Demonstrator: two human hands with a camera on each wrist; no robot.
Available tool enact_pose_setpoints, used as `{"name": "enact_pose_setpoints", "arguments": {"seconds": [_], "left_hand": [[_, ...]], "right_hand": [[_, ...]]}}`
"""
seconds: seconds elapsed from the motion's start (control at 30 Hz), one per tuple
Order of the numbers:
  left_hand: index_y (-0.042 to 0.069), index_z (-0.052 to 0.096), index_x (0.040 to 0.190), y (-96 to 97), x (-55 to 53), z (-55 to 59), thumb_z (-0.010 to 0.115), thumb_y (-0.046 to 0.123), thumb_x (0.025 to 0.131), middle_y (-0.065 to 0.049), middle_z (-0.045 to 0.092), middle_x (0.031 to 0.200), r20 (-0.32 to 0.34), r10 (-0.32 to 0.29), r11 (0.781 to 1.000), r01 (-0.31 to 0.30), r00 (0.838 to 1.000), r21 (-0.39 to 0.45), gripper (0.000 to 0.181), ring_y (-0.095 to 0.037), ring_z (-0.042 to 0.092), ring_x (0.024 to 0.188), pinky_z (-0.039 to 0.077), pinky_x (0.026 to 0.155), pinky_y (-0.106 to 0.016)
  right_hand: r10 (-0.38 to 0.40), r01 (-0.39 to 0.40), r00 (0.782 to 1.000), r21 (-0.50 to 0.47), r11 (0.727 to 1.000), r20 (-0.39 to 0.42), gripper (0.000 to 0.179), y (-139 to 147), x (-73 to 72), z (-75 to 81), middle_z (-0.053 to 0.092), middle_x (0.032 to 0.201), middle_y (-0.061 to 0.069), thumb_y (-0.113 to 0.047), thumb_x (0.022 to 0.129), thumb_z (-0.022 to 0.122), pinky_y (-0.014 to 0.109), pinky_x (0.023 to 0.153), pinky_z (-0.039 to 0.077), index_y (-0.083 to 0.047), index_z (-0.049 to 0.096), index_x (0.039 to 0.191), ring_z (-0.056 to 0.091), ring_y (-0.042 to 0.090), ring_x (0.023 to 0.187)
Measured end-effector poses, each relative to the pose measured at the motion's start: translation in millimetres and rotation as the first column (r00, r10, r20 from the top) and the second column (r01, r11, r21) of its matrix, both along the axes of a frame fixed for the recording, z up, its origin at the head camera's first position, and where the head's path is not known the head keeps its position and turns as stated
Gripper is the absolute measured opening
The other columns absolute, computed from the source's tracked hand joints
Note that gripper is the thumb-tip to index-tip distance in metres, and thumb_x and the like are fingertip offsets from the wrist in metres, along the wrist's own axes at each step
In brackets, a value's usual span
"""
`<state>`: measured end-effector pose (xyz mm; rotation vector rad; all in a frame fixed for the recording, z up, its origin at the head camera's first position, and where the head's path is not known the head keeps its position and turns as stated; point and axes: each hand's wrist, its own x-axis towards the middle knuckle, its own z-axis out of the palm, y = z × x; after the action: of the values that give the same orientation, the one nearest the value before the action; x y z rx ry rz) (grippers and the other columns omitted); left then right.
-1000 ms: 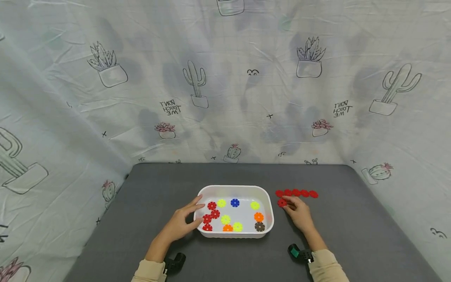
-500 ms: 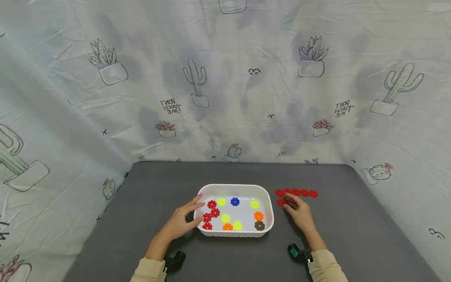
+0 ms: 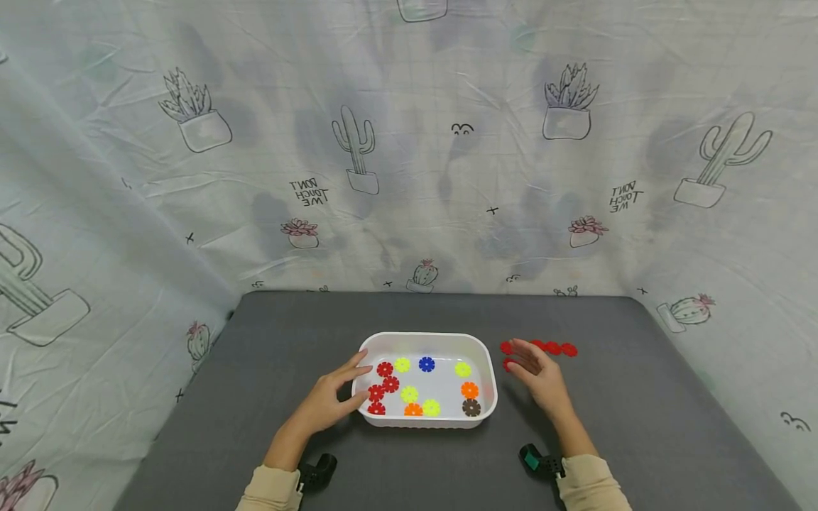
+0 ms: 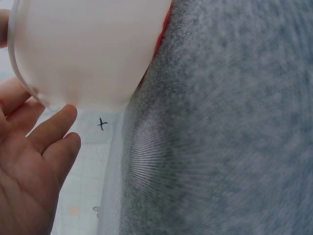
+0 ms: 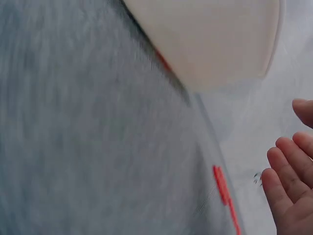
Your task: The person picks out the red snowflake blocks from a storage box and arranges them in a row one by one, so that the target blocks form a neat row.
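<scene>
In the head view my left hand (image 3: 324, 399) rests at the left end of a white plastic basin (image 3: 488, 394). Its spread fingers reach over the rim; the left wrist view shows two fingers (image 4: 58, 127) below that rim, outside the wall. My right hand (image 3: 543, 383) hovers right of the basin with loosely extended fingers and nothing between them. Beneath and beyond it lies a row of red snowflake discs (image 3: 553, 348), partly hidden by the fingers. One more red disc (image 3: 508, 364) shows close to the thumb, nearer to me than the row.
The basin holds several loose discs: red ones (image 3: 390, 384) at the left, yellow ones (image 3: 409, 394), a blue one (image 3: 427, 364), orange ones (image 3: 469, 390) and a brown one (image 3: 471, 407). A grey cloth covers the table (image 3: 422, 461). Behind hangs a patterned curtain (image 3: 409, 177).
My right hand has let go of the nearer red disc and lifted, its fingers spreading and now covering part of the row. The left hand and basin keep their place.
</scene>
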<state>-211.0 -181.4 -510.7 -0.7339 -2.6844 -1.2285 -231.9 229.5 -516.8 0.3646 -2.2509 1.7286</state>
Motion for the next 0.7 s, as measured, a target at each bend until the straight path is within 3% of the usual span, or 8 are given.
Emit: {"name": "enact_pose_setpoints", "arguments": {"seconds": [0.2, 0.43, 0.7], "left_hand": [[0.009, 0.059, 0.130, 0.2, 0.6, 0.8, 0.066, 0.030, 0.086, -0.004, 0.038, 0.151, 0.008, 0.002, 1.000, -0.002, 1.000, 0.000, 0.049, -0.031, 0.040, 0.135, 0.038, 0.101, -0.059], [0.010, 0.059, 0.130, 0.0, -0.2, 1.2, 0.066, 0.028, 0.086, -0.004, 0.037, 0.151, 0.011, -0.007, 1.000, 0.006, 1.000, 0.009, 0.048, -0.030, 0.039, 0.136, 0.036, 0.103, -0.058], [0.009, 0.058, 0.130, -0.5, -0.8, 1.0, 0.066, 0.029, 0.086, -0.003, 0.037, 0.151, 0.010, -0.011, 1.000, 0.011, 1.000, 0.002, 0.049, -0.029, 0.039, 0.136, 0.035, 0.104, -0.057]], "right_hand": [[0.033, -0.034, 0.998, -0.014, 0.999, -0.044, 0.046, -12, 5.7, 14.1, 0.058, 0.125, 0.023, 0.002, 0.085, 0.065, 0.013, 0.091, 0.046, 0.008, 0.052, 0.128, 0.058, -0.001, 0.108], [0.120, -0.120, 0.991, 0.008, 0.993, -0.064, 0.047, -30, 13.5, 33.0, 0.052, 0.131, 0.029, 0.001, 0.086, 0.065, 0.011, 0.098, 0.041, 0.005, 0.050, 0.131, 0.054, 0.008, 0.119], [0.229, -0.229, 0.970, 0.013, 0.973, -0.080, 0.046, -61, 12.5, 42.6, 0.051, 0.131, 0.031, 0.002, 0.087, 0.063, 0.015, 0.099, 0.041, 0.006, 0.049, 0.130, 0.053, 0.026, 0.122]]}}
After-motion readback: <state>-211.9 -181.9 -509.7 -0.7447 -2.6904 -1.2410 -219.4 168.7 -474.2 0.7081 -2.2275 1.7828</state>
